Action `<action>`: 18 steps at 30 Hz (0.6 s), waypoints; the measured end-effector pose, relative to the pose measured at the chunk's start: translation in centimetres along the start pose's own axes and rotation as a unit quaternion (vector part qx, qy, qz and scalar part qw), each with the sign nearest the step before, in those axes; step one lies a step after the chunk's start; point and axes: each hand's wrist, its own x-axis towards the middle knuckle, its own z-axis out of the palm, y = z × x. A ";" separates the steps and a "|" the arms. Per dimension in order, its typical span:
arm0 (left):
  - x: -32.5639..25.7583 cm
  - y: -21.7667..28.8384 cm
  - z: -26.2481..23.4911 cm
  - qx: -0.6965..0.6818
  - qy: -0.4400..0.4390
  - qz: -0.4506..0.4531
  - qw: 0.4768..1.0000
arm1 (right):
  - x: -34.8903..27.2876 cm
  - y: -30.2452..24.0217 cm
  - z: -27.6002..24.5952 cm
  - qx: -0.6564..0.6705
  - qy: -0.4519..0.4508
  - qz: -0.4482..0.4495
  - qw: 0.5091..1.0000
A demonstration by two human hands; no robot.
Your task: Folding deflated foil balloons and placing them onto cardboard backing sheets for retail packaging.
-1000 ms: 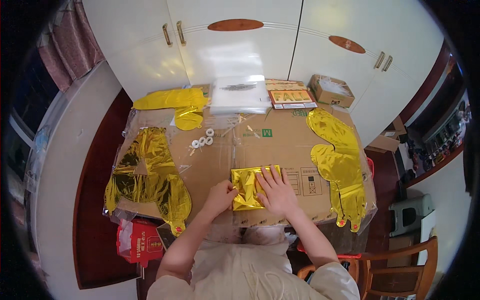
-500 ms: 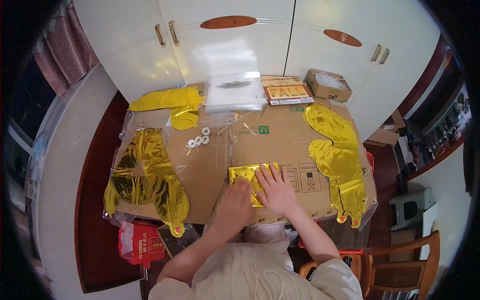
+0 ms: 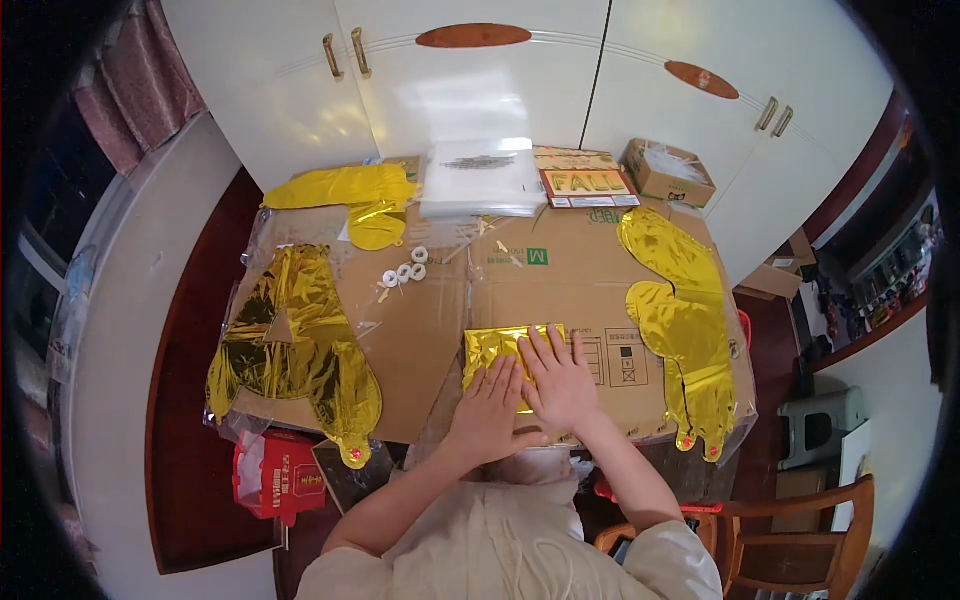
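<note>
A folded gold foil balloon point(image 3: 489, 346) lies as a flat, shiny rectangle near the front edge of the cardboard. My left hand point(image 3: 487, 417) rests flat on its lower left part, fingers stretched out and thumb pointing right. Over its right part lies my right hand point(image 3: 563, 388), also flat, with the fingers spread toward the far side. Both palms hide much of the foil. Flat, letter-shaped gold foil balloons lie around it: one at the left point(image 3: 345, 375), one at the far left point(image 3: 340, 186), and one at the right point(image 3: 690, 330).
Cardboard point(image 3: 420, 330) covers the table. Several small white ribbon rolls point(image 3: 404, 272) sit left of centre. At the back stand a stack of clear plastic bags point(image 3: 478, 190), a printed card point(image 3: 588, 186) and an open small box point(image 3: 668, 175). White cabinets point(image 3: 500, 90) rise behind; a wooden chair point(image 3: 800, 540) stands right.
My left hand, blurred and raised with curled fingers before, now lies flat on the folded foil. My right hand stays on it. The whole view has shifted slightly.
</note>
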 end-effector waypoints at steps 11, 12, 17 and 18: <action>-2.2 0.2 -1.3 0.004 -0.061 0.030 0.998 | -2.4 -0.9 -1.3 0.017 -0.028 -0.023 0.999; -2.9 0.5 -1.3 -0.004 -0.064 0.033 0.997 | -3.1 -1.2 -1.6 0.022 -0.034 -0.023 0.999; -5.4 0.4 -1.4 0.099 -0.025 0.102 0.990 | -6.2 -0.7 -3.8 0.052 -0.109 -0.097 0.988; -5.8 0.0 -1.3 0.124 -0.003 0.118 0.985 | -6.7 -0.3 -4.0 0.057 -0.117 -0.124 0.984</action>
